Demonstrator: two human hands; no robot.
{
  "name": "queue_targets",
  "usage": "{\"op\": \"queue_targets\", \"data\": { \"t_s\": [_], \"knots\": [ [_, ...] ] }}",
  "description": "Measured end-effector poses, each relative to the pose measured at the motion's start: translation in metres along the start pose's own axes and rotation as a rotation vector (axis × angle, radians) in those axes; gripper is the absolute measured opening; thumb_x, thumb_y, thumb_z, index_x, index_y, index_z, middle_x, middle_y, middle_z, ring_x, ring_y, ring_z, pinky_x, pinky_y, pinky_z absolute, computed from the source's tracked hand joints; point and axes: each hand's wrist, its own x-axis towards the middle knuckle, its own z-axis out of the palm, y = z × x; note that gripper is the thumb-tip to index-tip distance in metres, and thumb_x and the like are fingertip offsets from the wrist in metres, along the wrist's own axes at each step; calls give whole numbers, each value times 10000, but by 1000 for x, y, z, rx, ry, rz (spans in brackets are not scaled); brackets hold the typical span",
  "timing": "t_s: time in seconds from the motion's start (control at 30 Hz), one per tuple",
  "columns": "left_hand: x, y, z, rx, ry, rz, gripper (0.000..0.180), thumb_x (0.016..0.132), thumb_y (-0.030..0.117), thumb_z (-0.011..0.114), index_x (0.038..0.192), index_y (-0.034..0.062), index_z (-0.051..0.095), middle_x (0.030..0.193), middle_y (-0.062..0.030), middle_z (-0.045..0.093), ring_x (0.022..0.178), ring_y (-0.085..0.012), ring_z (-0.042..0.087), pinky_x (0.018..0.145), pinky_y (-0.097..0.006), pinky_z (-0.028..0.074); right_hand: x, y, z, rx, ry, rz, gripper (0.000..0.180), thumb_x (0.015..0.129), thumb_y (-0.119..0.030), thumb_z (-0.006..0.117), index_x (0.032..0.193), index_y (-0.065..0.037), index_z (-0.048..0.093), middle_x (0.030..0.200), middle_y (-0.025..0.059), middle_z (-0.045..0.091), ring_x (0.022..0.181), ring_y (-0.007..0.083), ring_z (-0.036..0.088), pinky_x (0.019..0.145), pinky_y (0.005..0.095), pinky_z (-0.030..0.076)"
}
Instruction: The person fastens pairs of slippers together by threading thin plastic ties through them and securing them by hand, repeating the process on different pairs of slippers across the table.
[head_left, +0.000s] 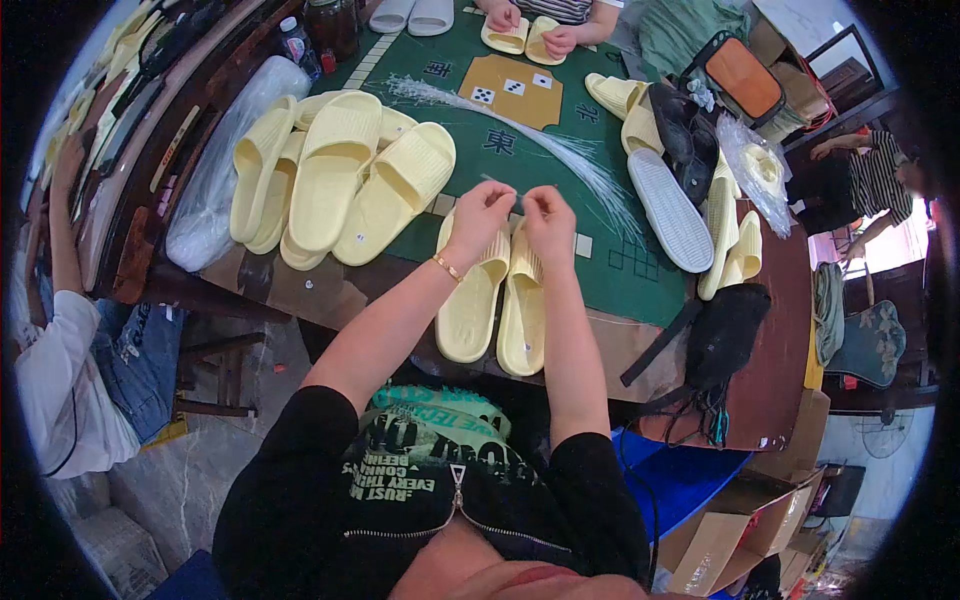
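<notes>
Both hands are raised close together over a pair of pale yellow slippers, the left slipper (466,318) and the right slipper (522,322), at the table's near edge. My left hand (480,222) is closed in a pinch, with a short thin greyish end showing past its fingers. Almost touching it, my right hand (549,225) is pinched too. What lies between the fingertips is too small to make out. Just beyond, a bundle of clear thin plastic strands (540,138) stretches across the green mat (440,160).
A pile of pale yellow slippers (335,180) sits at left beside a clear plastic bag (225,170). At right are a grey-soled slipper (670,210) and a black bag (728,335). Across the table, another person's hands (560,41) touch slippers. Cardboard boxes (740,530) stand lower right.
</notes>
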Motion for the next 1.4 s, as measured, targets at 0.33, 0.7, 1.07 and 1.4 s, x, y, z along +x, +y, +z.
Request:
{"op": "queue_targets", "data": {
  "t_s": [0.33, 0.7, 1.07, 1.4],
  "knots": [
    [-6, -2, 4, 41, 54, 84, 97, 846, 85, 593, 901, 7, 608, 771, -7, 608, 688, -67, 540, 625, -223, 453, -2, 6, -1, 13, 25, 10, 43, 806, -49, 595, 826, -14, 579, 743, 74, 594, 655, 148, 547, 625, 260, 451],
    [-4, 2, 3, 11, 57, 58, 102, 855, 72, 569, 929, 5, 590, 800, -24, 595, 716, -85, 542, 656, -223, 451, 3, 10, 0, 107, 96, 26, 22, 810, -34, 581, 826, -19, 582, 716, 41, 582, 660, 108, 535, 622, 253, 451],
    [-3, -2, 1, -54, 92, 82, 101, 851, 73, 564, 918, 4, 594, 778, -26, 608, 699, -87, 559, 654, -231, 462, 8, 10, -7, 328, 222, 125, 47, 846, -70, 560, 823, -30, 559, 717, -3, 533, 633, 98, 495, 590, 227, 420],
    [-64, 82, -9, 518, 116, 554, 140, 825, 101, 590, 940, 23, 566, 829, -130, 563, 735, -261, 559, 635, -351, 450, 12, 42, -43, 1327, 631, 583, 67, 890, -120, 551, 890, -53, 550, 749, 30, 576, 652, 160, 524, 702, 351, 482]
  ]
}}
